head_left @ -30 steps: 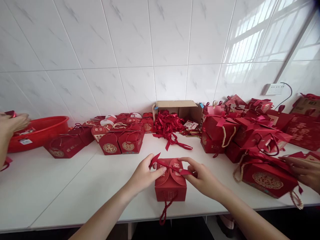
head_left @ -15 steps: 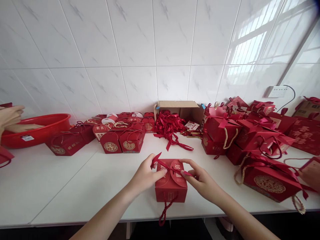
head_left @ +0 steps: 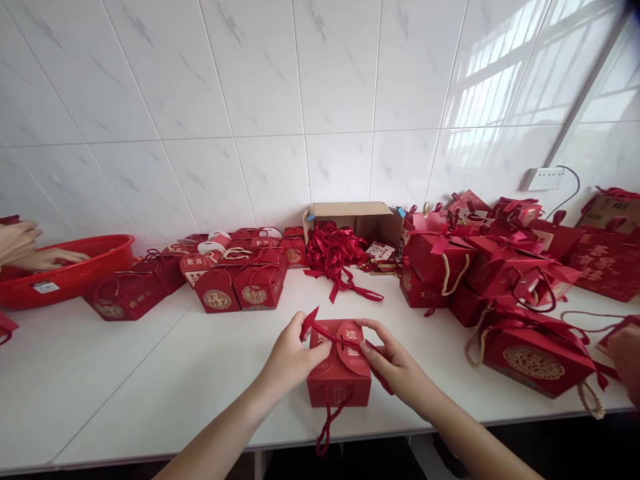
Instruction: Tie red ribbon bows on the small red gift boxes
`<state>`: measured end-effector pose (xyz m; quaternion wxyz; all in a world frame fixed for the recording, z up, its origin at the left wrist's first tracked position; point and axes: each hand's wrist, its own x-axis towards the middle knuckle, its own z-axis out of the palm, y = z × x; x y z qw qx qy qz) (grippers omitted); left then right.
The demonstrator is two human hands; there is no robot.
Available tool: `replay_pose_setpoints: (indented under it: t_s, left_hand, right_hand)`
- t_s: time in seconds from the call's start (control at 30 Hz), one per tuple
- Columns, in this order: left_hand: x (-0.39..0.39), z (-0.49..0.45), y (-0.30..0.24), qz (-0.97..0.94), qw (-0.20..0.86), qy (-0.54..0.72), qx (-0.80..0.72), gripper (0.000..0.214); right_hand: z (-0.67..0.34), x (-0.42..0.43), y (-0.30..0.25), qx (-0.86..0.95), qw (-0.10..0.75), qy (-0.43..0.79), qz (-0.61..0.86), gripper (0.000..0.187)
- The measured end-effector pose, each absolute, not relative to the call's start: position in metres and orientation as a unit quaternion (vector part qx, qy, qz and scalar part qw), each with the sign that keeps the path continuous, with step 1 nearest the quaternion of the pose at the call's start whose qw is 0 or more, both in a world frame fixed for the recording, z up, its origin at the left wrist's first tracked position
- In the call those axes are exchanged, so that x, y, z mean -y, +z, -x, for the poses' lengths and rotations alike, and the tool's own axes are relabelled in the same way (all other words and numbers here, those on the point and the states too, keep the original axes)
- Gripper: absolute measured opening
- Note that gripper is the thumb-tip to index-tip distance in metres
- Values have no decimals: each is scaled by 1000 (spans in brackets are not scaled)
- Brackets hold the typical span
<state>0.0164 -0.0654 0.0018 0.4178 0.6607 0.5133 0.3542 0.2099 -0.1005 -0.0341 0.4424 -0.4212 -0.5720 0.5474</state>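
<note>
A small red gift box (head_left: 339,383) with gold print stands on the white table (head_left: 150,373) near its front edge. A thin red ribbon (head_left: 320,328) runs across the box's round top flaps. My left hand (head_left: 290,357) pinches the ribbon's left end at the box's top left corner. My right hand (head_left: 395,363) pinches the ribbon on the right, against the right flap. A red cord handle (head_left: 326,427) hangs from the box's front over the table edge.
Rows of finished red boxes (head_left: 240,280) stand at the back left, a larger heap (head_left: 500,273) at the right. A cardboard carton (head_left: 357,220) spills red ribbons (head_left: 336,250). A red basin (head_left: 70,267) sits far left under another person's hand (head_left: 25,247); another hand (head_left: 627,357) shows far right.
My hands drew closer over the box and the right flap tipped up under the ribbon. The hand at far right pulled back; the hand at far left dropped to the basin.
</note>
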Motion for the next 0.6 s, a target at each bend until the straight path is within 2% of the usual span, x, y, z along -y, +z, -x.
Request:
replay_pose_setpoints:
  t_s: [0.37, 0.5, 0.6]
  left_hand:
    - [66, -15, 3, -674, 396, 352, -514, 22]
    - [66, -8, 7, -665, 432, 326, -515, 27]
    - [65, -1, 3, -661, 472, 309, -495, 31]
  right_hand:
    - [-209, 100, -32, 553, 447, 573, 407, 54]
    - [-212, 101, -32, 570, 447, 539, 430, 51]
    - [-216, 99, -36, 552, 477, 511, 455, 48]
